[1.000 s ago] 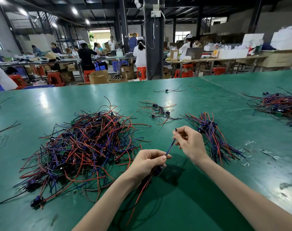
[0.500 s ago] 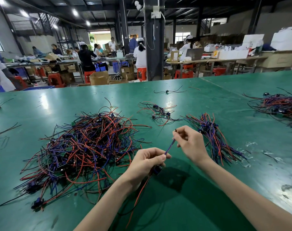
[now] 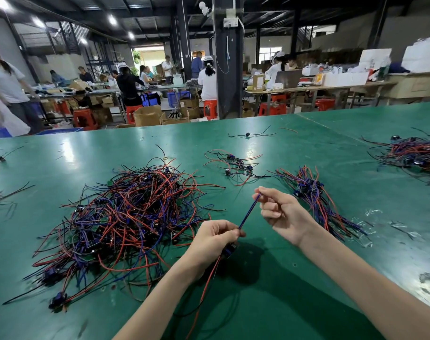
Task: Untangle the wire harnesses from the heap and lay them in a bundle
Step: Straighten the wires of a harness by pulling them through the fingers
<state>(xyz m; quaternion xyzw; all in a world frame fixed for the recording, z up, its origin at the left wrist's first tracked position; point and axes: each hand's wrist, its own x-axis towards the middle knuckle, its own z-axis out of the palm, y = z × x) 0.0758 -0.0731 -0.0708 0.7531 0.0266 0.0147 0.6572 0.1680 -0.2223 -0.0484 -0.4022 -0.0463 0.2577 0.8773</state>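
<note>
Nearest me, my left hand is curled round one wire harness, with its dark connector just under the fist and red and black leads trailing toward me over the green table. The harness runs taut up and right to my right hand, which pinches its tip. The tangled heap lies just left of my left hand. The bundle sits just beyond my right.
</note>
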